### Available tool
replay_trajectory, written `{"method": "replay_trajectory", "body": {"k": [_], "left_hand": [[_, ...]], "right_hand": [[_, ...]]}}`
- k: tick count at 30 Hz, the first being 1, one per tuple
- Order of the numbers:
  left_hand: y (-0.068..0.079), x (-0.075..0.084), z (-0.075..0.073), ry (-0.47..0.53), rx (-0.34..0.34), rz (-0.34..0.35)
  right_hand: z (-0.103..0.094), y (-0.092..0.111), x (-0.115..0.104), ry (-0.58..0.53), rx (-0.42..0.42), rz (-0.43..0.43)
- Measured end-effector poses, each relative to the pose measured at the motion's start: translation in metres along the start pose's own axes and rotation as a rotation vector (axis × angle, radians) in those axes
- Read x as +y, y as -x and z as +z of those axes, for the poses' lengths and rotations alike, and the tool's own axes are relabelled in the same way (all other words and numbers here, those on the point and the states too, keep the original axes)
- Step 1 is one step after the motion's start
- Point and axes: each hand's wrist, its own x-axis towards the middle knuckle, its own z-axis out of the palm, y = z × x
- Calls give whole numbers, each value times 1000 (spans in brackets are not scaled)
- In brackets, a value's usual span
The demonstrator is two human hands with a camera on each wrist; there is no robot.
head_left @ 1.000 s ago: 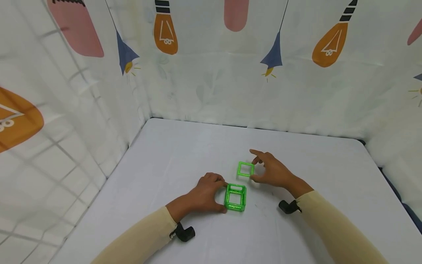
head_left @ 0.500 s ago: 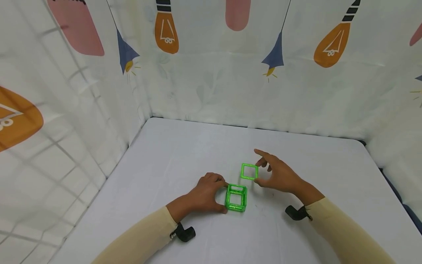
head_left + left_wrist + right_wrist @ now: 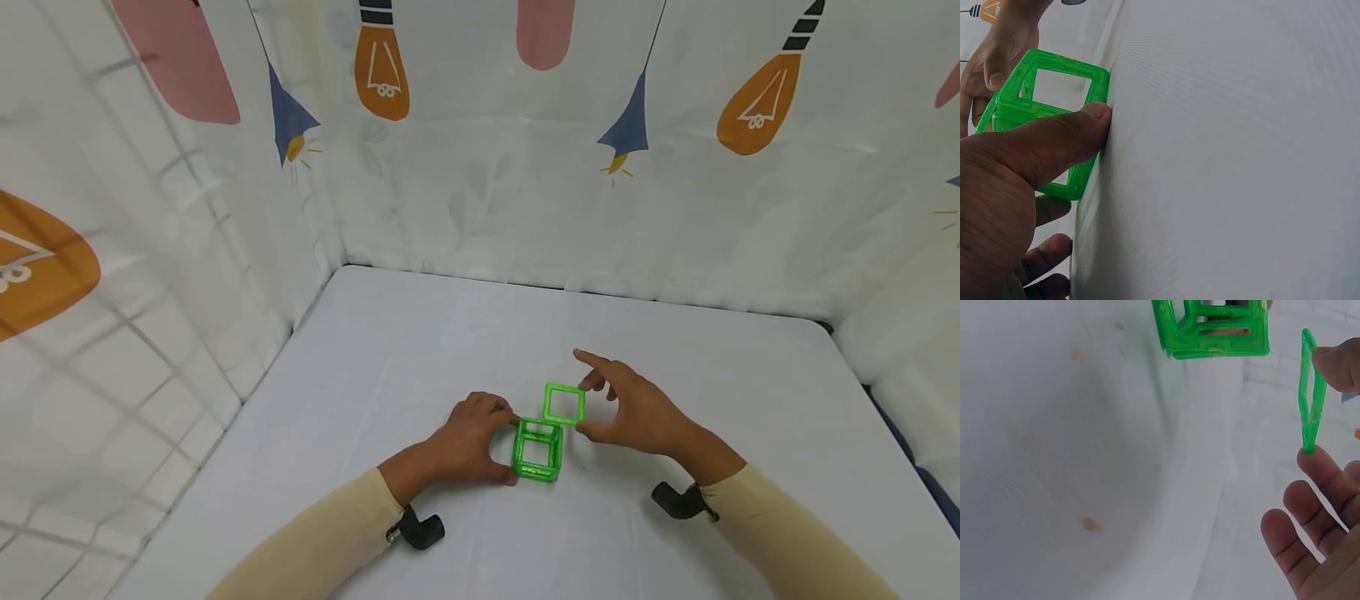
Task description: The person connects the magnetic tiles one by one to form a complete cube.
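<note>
An open-framed cube of green square magnetic tiles stands on the white table. My left hand grips its left side, with the thumb along the near face in the left wrist view. My right hand pinches a single green square tile by its right edge between thumb and a finger. In the right wrist view this tile is seen nearly edge-on, held apart from the cube. The tile is just above and behind the cube's far right corner.
A white cloth covers the table. Pale curtains printed with bulbs and lamps hang at the back and sides. A black wrist camera sits on each sleeve.
My right hand first drew the tile slightly right, then brought it nearer to the cube, down and a little left. My left hand and the cube stayed in place.
</note>
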Motion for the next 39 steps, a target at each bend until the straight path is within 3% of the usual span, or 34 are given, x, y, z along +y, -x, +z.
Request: {"method": "replay_trajectory", "body": {"k": [15,39], "left_hand": [[-1,0,-1,-19,-8,-6],[-1,0,0,-10,-13,-18]], "right_hand": [[12,7,-10,17,24,-39],[27,13,-17,15,-6,-116]]}}
